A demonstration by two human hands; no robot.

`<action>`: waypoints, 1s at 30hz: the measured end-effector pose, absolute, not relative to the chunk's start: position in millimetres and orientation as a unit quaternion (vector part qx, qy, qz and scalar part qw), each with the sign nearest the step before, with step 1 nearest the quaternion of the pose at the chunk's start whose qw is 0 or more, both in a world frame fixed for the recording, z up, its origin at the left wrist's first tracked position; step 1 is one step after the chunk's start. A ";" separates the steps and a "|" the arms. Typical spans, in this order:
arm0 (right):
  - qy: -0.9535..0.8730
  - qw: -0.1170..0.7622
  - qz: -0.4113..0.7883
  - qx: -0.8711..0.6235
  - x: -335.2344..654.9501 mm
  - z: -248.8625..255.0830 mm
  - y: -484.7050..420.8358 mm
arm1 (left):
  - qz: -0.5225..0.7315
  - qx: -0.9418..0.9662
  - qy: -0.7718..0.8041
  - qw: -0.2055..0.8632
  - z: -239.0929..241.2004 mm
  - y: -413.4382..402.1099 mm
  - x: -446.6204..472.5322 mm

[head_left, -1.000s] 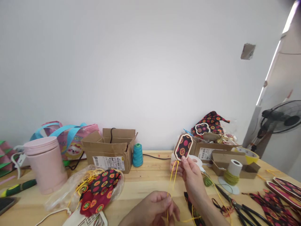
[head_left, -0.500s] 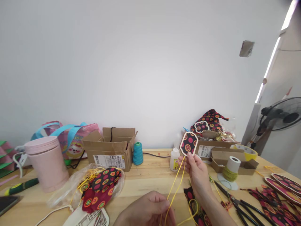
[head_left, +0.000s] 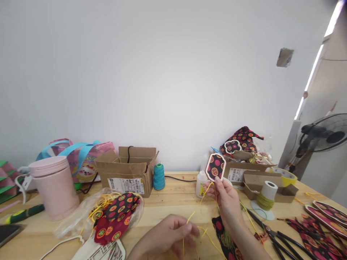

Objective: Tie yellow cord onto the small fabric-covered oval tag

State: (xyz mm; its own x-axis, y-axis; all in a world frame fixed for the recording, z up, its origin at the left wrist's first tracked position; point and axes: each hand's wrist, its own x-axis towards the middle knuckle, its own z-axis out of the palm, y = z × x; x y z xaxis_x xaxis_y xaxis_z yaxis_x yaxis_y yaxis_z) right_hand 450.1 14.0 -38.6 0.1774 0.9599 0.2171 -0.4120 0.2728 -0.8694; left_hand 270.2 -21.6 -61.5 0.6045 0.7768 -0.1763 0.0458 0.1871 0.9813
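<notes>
My right hand (head_left: 224,196) pinches the lower edge of a small framed fabric plaque (head_left: 216,167), black with pink and orange circles in a pale scalloped border. A yellow cord (head_left: 204,196) hangs from the bottom of the plaque toward my left hand (head_left: 173,234). That hand is low in the middle, its thumb and fingers closed on the cord; the fingertips are slightly blurred. More yellow cord loops to the right of it. Under my right forearm lies a strip of dark patterned fabric (head_left: 220,231), partly covered by the arm.
Black-handled scissors (head_left: 273,234), fabric scraps (head_left: 311,231) and an olive thread spool (head_left: 265,200) lie right. A glue bottle (head_left: 201,184), teal thread cone (head_left: 159,177) and cardboard box (head_left: 127,173) stand behind. Left are a pink tumbler (head_left: 54,187) and a bagged fabric bundle (head_left: 116,213).
The yellow cord went from two taut strands to a slacker, crossing run. My left hand rose slightly and its fingers shifted on the cord. The plaque dropped a little to the left.
</notes>
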 end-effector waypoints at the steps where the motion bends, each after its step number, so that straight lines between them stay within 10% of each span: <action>1: -0.421 0.675 0.499 -0.343 447.4 -38.3 12.1 | 0.314 0.584 0.389 0.640 -59.2 -18.2 270.1; 7: -0.509 0.574 0.542 -0.343 424.4 -48.2 1.2 | 0.497 0.559 0.465 0.473 -52.6 -7.9 277.7; 30: -0.522 0.518 0.560 -0.383 414.3 -87.3 17.2 | 0.479 0.532 0.413 0.562 -69.7 -8.5 291.4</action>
